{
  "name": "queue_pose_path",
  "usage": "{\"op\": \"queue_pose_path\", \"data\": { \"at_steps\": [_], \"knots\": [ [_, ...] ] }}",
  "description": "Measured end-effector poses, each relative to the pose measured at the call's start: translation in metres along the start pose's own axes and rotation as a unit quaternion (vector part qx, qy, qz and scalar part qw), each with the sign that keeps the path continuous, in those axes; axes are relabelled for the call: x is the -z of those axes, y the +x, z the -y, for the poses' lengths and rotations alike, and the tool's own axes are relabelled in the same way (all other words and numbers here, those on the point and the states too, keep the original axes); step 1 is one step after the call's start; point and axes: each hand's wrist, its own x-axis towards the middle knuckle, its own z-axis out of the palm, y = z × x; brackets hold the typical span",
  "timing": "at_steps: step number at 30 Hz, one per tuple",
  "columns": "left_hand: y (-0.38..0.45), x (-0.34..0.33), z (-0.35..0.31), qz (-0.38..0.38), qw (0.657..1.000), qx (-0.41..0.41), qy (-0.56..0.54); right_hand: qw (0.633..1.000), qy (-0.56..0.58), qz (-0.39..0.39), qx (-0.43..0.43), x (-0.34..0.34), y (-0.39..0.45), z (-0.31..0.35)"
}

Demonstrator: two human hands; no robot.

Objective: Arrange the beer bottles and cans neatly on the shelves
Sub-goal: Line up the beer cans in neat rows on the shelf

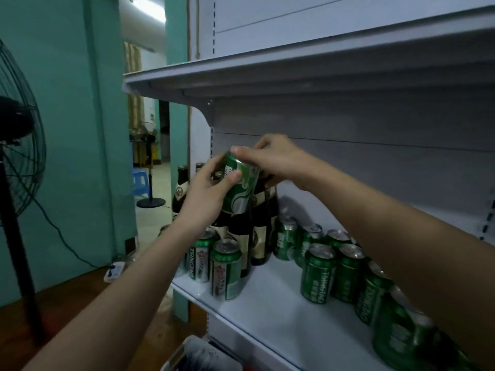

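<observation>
At the far left a black standing fan [18,145] stands on the floor beside the teal wall, clear of the work. Next comes the white shelf [270,314], whose left end carries a cluster of dark beer bottles [257,236] standing upright, with two silver-and-green cans [225,269] just in front of them.

Above that cluster the left hand [206,199] holds a green can [241,183] tilted in the air, thumb across its face and fingers curled round its far side. The right hand [270,162] meets the same can from above, its fingers pinching the rim at the top. So both hands are clamped on this one can, which hangs over the bottles and touches no shelf surface that I can see.

Further right, a group of green cans [329,261] stands upright on the shelf in loose rows, partly hidden behind the right forearm. More of them trail toward the lower right corner, too blurred to count.

My judgement is that the task is well underway but unfinished: many cans and bottles are already shelved, the held can has yet to be set down, and the right-hand group looks uneven and may need straightening. The shelf above shows nothing on its visible edge.
</observation>
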Motion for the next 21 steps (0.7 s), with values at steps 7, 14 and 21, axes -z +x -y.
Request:
{"op": "queue_pose_path", "data": {
  "at_steps": [7,14,21],
  "knots": [
    [-0.013,-0.066,0.009,0.013,0.999,0.027,-0.039,0.999,-0.01,0.001,-0.032,0.042,-0.017,-0.041],
    [-0.027,-0.11,0.034,-0.009,0.995,0.086,-0.056,0.997,-0.045,-0.038,-0.054,0.043,-0.014,-0.093],
    [-0.051,-0.133,0.083,-0.016,0.993,0.113,0.022,0.995,-0.07,-0.016,-0.071,0.023,-0.005,-0.129]
  ]
}}
